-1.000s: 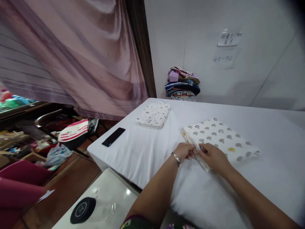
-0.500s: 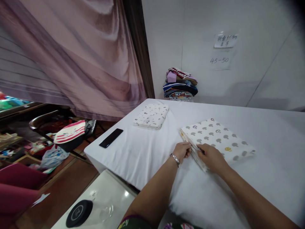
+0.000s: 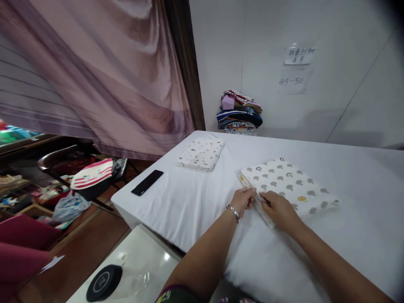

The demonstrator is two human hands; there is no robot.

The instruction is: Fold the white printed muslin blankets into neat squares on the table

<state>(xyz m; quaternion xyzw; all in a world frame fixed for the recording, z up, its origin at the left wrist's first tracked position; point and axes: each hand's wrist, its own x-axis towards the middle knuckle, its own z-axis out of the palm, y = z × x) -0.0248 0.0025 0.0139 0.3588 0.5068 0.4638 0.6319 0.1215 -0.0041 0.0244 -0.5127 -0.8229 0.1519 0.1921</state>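
Observation:
A white cloth [image 3: 288,180] printed with grey mushroom shapes and a yellow one lies folded in layers on the white-covered table [image 3: 362,185]. My left hand [image 3: 243,200], with a silver bracelet at the wrist, pinches the cloth's near-left layered edge. Just to its right, my right hand [image 3: 279,207] is closed on the same edge, thumb on top and fingers partly hidden. Farther back on the left rests a second folded white cloth [image 3: 201,154] with small dark prints, touched by neither hand.
A black phone [image 3: 147,182] lies by the table's left edge. Folded clothes [image 3: 239,111] are stacked against the wall behind. At lower left, a black round object [image 3: 104,283] sits on a pale surface. A pink curtain [image 3: 126,75] hangs at left, beside a chair [image 3: 57,162].
My left hand has shifted very slightly along the cloth's edge toward my right hand. Both hands keep their grip, and the cloth lies almost unchanged.

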